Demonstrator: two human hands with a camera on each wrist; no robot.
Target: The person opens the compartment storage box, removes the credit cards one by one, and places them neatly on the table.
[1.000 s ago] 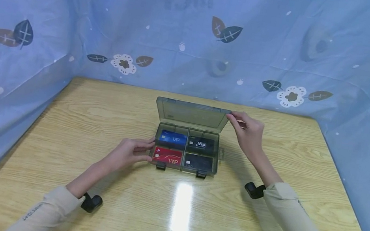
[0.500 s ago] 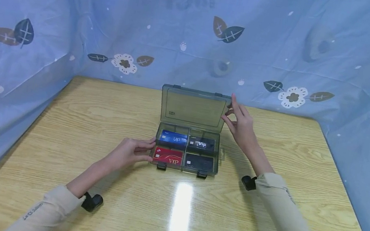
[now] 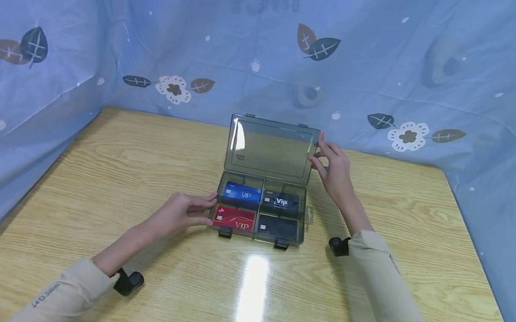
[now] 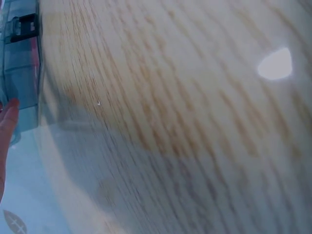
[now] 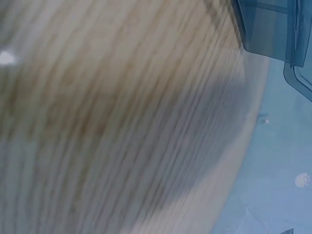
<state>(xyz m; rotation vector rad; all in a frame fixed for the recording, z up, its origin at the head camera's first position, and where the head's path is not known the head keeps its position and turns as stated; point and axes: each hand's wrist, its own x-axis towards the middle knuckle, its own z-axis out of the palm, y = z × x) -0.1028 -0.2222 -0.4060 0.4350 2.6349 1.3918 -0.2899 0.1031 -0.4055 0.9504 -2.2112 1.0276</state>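
Note:
A grey see-through plastic box (image 3: 253,238) with four-part dividers stands on the table, its lid (image 3: 271,149) raised and leaning back. Its compartments hold a blue VIP card (image 3: 240,194), a black Vip card (image 3: 280,202), a red VIP card (image 3: 234,218) and a dark card (image 3: 278,226). My left hand (image 3: 175,212) rests with extended thumb and fingers against the box's left side; the left wrist view shows a fingertip (image 4: 10,113) at a corner. My right hand (image 3: 336,175) holds the lid's right edge between thumb and fingers; the right wrist view does not show it.
The box sits toward the back of a wood-grain table (image 3: 158,291). Behind it and at both sides hangs a patterned blue cloth (image 3: 265,45). Two black latches, including the front right latch (image 3: 281,243), line the front. A small side handle (image 3: 310,215) juts out right.
The lid has swung up and back from a forward tilt, showing more of its inner face. My right hand has moved slightly left and up with it. My left hand has kept its place.

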